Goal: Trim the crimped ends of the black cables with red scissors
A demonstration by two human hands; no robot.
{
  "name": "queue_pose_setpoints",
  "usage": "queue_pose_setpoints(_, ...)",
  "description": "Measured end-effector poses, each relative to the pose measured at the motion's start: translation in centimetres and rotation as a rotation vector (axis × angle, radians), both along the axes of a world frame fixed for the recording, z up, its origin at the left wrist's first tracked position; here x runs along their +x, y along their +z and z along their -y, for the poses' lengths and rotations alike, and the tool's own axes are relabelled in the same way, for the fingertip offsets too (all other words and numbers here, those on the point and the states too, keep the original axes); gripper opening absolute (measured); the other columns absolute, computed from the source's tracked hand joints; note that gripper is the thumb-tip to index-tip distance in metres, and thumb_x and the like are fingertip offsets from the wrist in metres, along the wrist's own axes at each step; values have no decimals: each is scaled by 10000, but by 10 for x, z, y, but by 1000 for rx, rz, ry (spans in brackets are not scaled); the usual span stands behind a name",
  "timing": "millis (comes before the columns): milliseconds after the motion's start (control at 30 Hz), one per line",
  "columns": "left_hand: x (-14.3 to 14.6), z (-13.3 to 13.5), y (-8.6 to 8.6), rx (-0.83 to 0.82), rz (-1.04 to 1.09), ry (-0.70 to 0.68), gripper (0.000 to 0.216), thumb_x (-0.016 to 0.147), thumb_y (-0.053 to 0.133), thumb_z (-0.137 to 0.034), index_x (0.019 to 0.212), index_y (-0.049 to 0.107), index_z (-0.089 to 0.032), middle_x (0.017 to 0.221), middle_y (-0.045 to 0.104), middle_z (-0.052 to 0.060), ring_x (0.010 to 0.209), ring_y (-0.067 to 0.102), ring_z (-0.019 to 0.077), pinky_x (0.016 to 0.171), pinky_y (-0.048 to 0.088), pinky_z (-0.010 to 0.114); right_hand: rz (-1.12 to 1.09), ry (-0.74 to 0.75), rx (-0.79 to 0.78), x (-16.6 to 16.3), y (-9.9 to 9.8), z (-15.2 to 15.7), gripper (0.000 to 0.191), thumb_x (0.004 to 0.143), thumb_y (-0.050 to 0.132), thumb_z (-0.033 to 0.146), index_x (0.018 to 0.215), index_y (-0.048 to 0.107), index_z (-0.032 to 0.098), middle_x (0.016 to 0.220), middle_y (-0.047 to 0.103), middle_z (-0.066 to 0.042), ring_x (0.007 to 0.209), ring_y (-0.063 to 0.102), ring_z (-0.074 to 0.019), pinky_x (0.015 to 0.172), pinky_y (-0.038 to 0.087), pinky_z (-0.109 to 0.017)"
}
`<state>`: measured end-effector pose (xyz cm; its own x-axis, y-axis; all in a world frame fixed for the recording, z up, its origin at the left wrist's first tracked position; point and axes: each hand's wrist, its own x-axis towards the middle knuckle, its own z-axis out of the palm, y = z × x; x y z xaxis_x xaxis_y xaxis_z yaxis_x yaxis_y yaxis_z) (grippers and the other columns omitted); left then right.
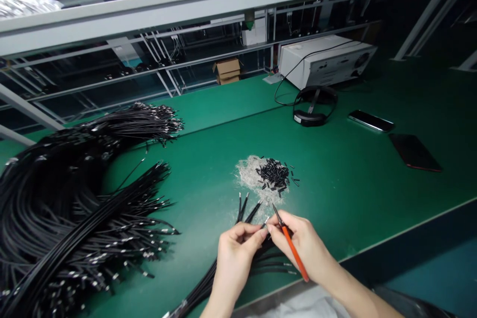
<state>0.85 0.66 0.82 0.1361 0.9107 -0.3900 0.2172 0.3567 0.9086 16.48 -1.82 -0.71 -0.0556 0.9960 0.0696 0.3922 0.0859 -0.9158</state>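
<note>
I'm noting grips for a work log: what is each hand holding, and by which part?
Right hand: slim tool with orange handle and dark metal tip, held near where they meet. Left hand: thin black cable, pinched near its silvery end.

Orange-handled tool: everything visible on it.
The tool is slim, with a plastic-looking orange handle and a narrow, dark, metallic-looking tip. It slants through the grasp of the right hand, handle end toward the person, tip toward the pale scraps. Whether the tip touches anything is unclear.
</note>
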Motion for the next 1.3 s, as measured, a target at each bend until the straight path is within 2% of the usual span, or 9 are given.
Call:
queue_pose_setpoints(100,1,-1,5,-72,-6,40,395,614,746,-430,799,701,-85,617,618,14,536,490,33,523,393,131,362,-11,166,8,-6,2,158,931,434,287,869,541,189,824,575,-19,711,514,-152,683,350,-277)
queue_pose_setpoints(167,3,-3,8,-110,-24,68,411,597,755,-426,801,696,-74,588,610,13,510,500,37,491,381,130,615,-27,276,12,-11,3,138,916,459,279,871,555,192,822,559,-32,715,491,-178,685,311,-313)
queue_pose_setpoints(267,5,-5,10,-134,-34,98,398,593,751,-407,781,686,-61,584,621,24,473,500,38,450,354,128,792,-34,367,12,-19,4,105,895,480,227,833,559,196,768,526,-26,689,453,-186,666,267,-327)
queue_pose_setpoints(467,6,-7,13,-146,-7,76,333,608,729,-365,730,681,-60,609,635,35,455,489,29,441,339,126,823,-80,470,3,-25,-1,131,883,483,141,807,577,191,698,515,-11,640,418,-174,654,240,-328)
queue_pose_setpoints(633,2,-8,13,-161,35,61,314,617,721,-366,698,664,-68,605,627,26,452,485,24,446,333,125,816,-89,543,1,-28,-5,189,923,428,147,942,614,170,685,538,-13,617,420,-167,628,230,-323)
queue_pose_setpoints(933,-2,-10,14,-165,85,16,309,642,721,-369,689,644,-74,599,610,8,457,469,14,461,325,129,817,-139,557,-2,-26,-3,225,936,406,175,979,627,166,705,548,-28,643,443,-171,647,245,-322)
queue_pose_setpoints(1300,-6,-11,7,-213,114,-9,303,665,707,-371,713,635,-80,608,603,3,458,466,14,458,324,131,786,-151,545,-7,-28,-2,252,907,389,97,934,634,148,668,564,-26,603,464,-165,637,250,-324)
